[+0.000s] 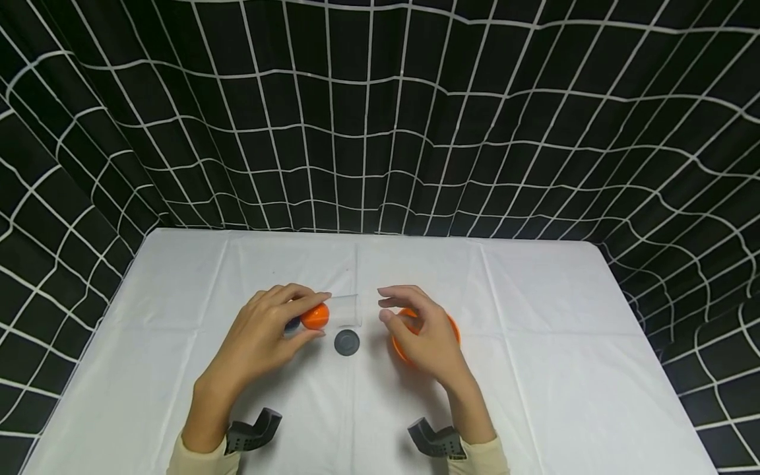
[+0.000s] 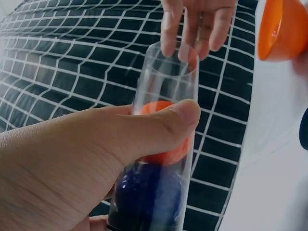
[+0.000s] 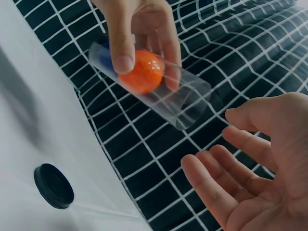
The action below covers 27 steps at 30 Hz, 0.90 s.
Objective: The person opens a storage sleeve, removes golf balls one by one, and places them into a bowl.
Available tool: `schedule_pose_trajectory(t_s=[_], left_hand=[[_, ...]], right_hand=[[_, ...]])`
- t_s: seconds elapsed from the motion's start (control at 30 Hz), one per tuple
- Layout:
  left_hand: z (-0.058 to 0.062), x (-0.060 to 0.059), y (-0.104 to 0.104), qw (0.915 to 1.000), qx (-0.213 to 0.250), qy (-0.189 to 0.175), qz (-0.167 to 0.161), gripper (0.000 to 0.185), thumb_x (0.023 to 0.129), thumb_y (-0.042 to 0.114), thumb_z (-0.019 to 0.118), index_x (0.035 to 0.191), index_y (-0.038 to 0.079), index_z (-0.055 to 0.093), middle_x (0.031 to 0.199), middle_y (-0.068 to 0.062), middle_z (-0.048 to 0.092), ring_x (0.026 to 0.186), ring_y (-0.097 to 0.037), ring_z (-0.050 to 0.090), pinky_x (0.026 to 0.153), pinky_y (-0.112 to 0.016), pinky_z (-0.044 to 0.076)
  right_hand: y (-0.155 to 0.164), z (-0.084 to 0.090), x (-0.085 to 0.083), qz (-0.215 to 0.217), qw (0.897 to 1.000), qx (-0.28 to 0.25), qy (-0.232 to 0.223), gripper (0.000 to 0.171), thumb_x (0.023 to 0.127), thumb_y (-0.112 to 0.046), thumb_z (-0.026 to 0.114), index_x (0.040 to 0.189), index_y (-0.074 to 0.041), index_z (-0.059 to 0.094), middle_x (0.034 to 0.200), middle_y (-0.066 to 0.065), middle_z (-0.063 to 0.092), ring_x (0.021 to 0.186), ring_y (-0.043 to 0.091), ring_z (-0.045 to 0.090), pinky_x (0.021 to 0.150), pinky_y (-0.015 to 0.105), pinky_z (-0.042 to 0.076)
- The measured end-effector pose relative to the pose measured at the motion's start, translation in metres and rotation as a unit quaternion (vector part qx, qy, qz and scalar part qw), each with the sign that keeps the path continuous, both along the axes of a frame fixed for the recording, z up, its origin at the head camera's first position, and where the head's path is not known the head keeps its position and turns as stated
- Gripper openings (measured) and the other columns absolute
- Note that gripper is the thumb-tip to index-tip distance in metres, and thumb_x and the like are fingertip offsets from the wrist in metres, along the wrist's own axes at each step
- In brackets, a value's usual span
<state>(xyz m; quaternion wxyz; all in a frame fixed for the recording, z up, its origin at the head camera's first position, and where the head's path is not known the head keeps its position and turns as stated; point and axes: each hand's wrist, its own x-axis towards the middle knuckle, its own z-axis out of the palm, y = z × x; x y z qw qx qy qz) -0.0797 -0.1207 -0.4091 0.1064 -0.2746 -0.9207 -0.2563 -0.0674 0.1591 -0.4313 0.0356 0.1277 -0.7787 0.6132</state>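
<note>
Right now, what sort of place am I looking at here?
Probably a staged recording setup: a table under a white cloth, a black grid-patterned curtain hung around it, and cameras strapped to both wrists.

Open gap at the mouth of the clear tube (image 1: 344,310)

Just beyond the tube's mouth lies bare white tablecloth (image 1: 534,316) up to the right hand (image 1: 424,333). Below the mouth a dark lid (image 1: 347,343) sits on the cloth. Past the gap stands the orange bowl (image 1: 454,330), partly behind that hand.
</note>
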Motion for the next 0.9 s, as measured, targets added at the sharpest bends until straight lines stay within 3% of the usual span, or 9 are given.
schedule_pose_trajectory(t_s=[0.23,0.4,0.57,0.73,0.9], left_hand=[[0.004,-0.001,0.0,0.9991,-0.021,0.037,-0.002,0.052,0.085,0.029,0.09,0.135,0.028,0.074,0.118,0.003,0.072,0.113,-0.021,0.068,0.104,-0.046,0.05],[0.005,-0.002,-0.001,0.9971,-0.028,0.07,-0.003,0.052,0.082,0.024,0.093,0.131,0.027,0.076,0.118,0.001,0.072,0.114,-0.023,0.067,0.106,-0.044,0.047],[0.006,-0.003,-0.001,0.996,-0.025,0.086,-0.002,0.051,0.08,0.02,0.094,0.128,0.027,0.077,0.118,0.0,0.072,0.115,-0.024,0.066,0.108,-0.046,0.046],[0.006,-0.003,-0.002,0.9957,-0.022,0.091,-0.003,0.05,0.08,0.022,0.094,0.127,0.028,0.078,0.118,0.001,0.073,0.116,-0.024,0.067,0.107,-0.046,0.046],[0.005,-0.002,-0.003,0.9972,-0.027,0.07,0.0,0.052,0.081,0.023,0.093,0.129,0.028,0.076,0.122,0.001,0.073,0.119,-0.024,0.066,0.105,-0.047,0.046]], right_hand=[[-0.009,-0.004,-0.002,0.017,0.998,-0.027,-0.055,0.032,0.097,-0.009,0.074,0.129,-0.009,0.071,0.132,0.018,0.069,0.119,0.029,0.072,0.093,0.023,0.062],[-0.015,-0.009,-0.004,0.04,0.997,-0.04,-0.058,0.035,0.097,-0.007,0.073,0.132,-0.005,0.068,0.133,0.023,0.069,0.123,0.038,0.07,0.093,0.021,0.061],[-0.02,-0.012,-0.005,0.056,0.995,-0.044,-0.069,0.039,0.098,-0.006,0.073,0.135,-0.005,0.066,0.134,0.025,0.068,0.124,0.037,0.069,0.092,0.021,0.062],[-0.022,-0.012,-0.005,0.058,0.994,-0.044,-0.08,0.039,0.098,-0.007,0.074,0.136,-0.005,0.066,0.134,0.023,0.068,0.125,0.036,0.068,0.093,0.021,0.061],[-0.024,-0.012,-0.005,0.059,0.994,-0.043,-0.084,0.04,0.098,-0.009,0.075,0.137,-0.006,0.067,0.134,0.019,0.07,0.122,0.032,0.07,0.093,0.022,0.062]])
